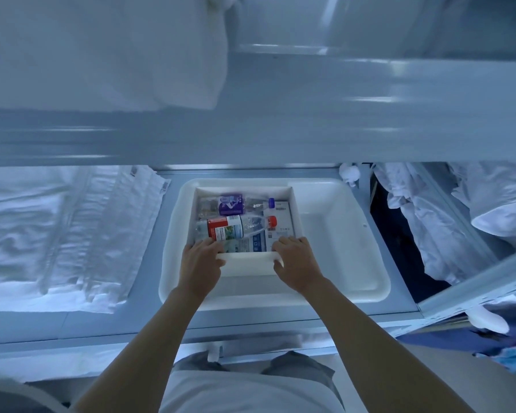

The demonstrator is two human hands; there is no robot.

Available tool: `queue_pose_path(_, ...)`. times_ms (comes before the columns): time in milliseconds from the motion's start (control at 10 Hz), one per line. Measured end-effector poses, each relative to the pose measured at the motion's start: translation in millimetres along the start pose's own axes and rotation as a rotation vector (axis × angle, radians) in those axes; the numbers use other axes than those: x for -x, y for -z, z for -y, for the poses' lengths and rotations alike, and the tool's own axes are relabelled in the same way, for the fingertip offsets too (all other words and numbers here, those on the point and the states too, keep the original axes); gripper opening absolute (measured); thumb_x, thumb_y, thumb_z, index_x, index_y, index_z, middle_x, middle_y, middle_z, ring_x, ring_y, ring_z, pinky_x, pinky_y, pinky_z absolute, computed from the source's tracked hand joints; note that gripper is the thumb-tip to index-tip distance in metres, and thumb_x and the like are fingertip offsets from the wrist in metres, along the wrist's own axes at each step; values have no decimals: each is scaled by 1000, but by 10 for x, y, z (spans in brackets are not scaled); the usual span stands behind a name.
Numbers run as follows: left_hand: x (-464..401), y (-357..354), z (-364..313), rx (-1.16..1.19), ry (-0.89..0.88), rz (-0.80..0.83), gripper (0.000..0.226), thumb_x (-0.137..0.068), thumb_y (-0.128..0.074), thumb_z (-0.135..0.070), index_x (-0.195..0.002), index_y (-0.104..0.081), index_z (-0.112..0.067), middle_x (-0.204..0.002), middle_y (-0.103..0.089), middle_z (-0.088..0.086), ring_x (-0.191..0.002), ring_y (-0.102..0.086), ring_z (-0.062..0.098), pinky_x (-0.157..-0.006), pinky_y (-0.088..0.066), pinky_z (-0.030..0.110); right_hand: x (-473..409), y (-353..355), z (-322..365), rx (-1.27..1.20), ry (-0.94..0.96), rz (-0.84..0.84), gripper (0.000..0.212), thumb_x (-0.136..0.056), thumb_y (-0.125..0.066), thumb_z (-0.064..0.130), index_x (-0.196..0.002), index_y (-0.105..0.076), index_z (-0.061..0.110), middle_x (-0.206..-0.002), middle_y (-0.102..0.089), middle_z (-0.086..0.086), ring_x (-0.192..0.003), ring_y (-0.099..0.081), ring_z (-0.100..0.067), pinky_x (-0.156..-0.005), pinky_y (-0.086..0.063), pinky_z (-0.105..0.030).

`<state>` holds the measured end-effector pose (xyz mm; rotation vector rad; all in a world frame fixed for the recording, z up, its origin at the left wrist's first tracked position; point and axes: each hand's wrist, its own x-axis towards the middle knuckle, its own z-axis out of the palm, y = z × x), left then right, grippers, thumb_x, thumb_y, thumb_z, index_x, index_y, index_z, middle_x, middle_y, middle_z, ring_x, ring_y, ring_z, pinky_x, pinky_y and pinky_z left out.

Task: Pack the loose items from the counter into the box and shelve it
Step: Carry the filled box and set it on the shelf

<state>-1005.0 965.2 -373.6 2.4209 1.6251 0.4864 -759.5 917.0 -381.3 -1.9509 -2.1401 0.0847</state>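
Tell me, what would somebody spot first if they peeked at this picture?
Two bare hands, the left hand and the right hand, grip the near wall of a small white open box in the middle. Inside it lie two clear plastic bottles on their sides, the red-capped bottle nearer and the purple-labelled bottle behind. The box sits in a wide white plastic tray, with folded white linen to the left.

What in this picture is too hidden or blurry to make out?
Head view:
- Label print on the two bottles: too small.
- Flat packet beneath them: mostly covered.
- Box near rim: left hand and right hand grip it.
- Shelf edge above: motion-blurred.
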Motion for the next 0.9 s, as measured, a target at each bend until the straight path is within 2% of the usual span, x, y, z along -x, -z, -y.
queue_pose_path(100, 16, 17, -37, -29, 19, 9, 35, -81, -82, -11, -112, -72, -21, -113, -72, -5, -106, -68, 21, -95, -51, 37, 7, -2, -12, 1, 20, 5, 16, -84, -72, 19, -100, -67, 21, -100, -67, 6, -96, -61, -17, -91, -43, -32)
queue_pose_path(300, 65, 22, -61, -64, 85, -15, 40, -78, -82, -8, -113, -69, -20, -112, -71, -4, -106, -67, 23, -96, -51, 40, -12, -14, -5, -18, 69, 5, 19, -81, -78, 9, -98, -72, 17, -100, -70, 4, -97, -63, -20, -90, -44, -34)
queue_pose_path(400, 83, -25, -40, -77, 68, 0, 38, -81, -80, -11, -116, -69, -21, -114, -70, -5, -108, -66, 22, -98, -50, 39, -17, -33, -15, -49, 47, 26, 15, -84, -74, 8, -97, -73, 16, -97, -69, 3, -96, -62, -21, -89, -37, -30)
queue_pose_path(500, 67, -58, -14, -68, 39, -5, 40, -80, -81, -10, -117, -70, -21, -113, -71, -3, -106, -67, 25, -97, -49, 41, -14, -32, -26, -62, 29, 18, 13, -87, -74, 12, -99, -73, 16, -98, -70, 2, -96, -62, -22, -92, -36, -30)
queue_pose_path(600, 63, -59, 10, -42, 23, -5, 38, -81, -82, -19, -117, -68, -23, -113, -71, -4, -104, -68, 24, -98, -48, 42, -13, -21, -23, -37, 30, 25, 15, -89, -73, 16, -104, -72, 16, -104, -70, 2, -102, -63, -21, -97, -38, -32)
queue_pose_path(700, 73, -23, -2, 6, 16, 1, 37, -80, -82, -41, -112, -69, -28, -108, -73, -10, -99, -69, 16, -99, -48, 41, 7, 46, 3, -2, 56, 64, 18, -92, -68, 18, -110, -70, 16, -110, -69, 0, -108, -63, -22, -100, -40, -34)
queue_pose_path(800, 74, 26, -1, 115, -14, -14, 25, -82, -77, -42, -101, -65, -31, -105, -71, -14, -97, -67, 13, -99, -48, 39, 39, 148, -13, -39, 49, 94, 25, -91, -67, 15, -116, -69, 14, -114, -67, -3, -111, -60, -24, -103, -41, -34)
queue_pose_path(900, 143, 82, -9, 162, -36, -7, 25, -85, -75, -38, -103, -60, -30, -110, -67, -11, -100, -64, 14, -98, -52, 40, 152, 218, 12, -132, 6, 76, 33, -88, -70, 13, -121, -66, 13, -121, -64, -3, -116, -57, -22, -106, -43, -33)
